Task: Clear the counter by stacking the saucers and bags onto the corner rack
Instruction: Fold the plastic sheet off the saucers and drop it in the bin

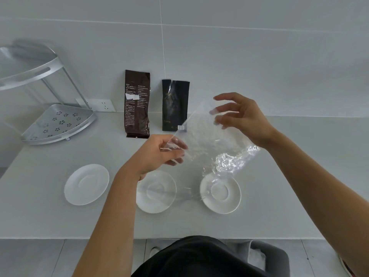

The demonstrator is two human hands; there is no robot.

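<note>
A clear plastic bag [207, 140] hangs above the counter between my hands. My left hand [159, 153] pinches its lower left corner. My right hand [241, 118] has spread fingers touching its upper right edge. Below lie three white saucers in a row: the left saucer [86, 184], the middle saucer [157, 194] partly under my left wrist, and the right saucer [220, 193] under the bag's crumpled end. A brown bag [137, 104] and a black bag [174, 105] lean against the back wall. The silver two-tier corner rack [60, 124] stands at the far left.
A white wall socket [99, 105] sits behind the rack's lower shelf. The white counter's [60, 222] front edge runs along the bottom, with grey floor tiles beyond it. The rack's upper shelf [28, 68] overhangs the lower one.
</note>
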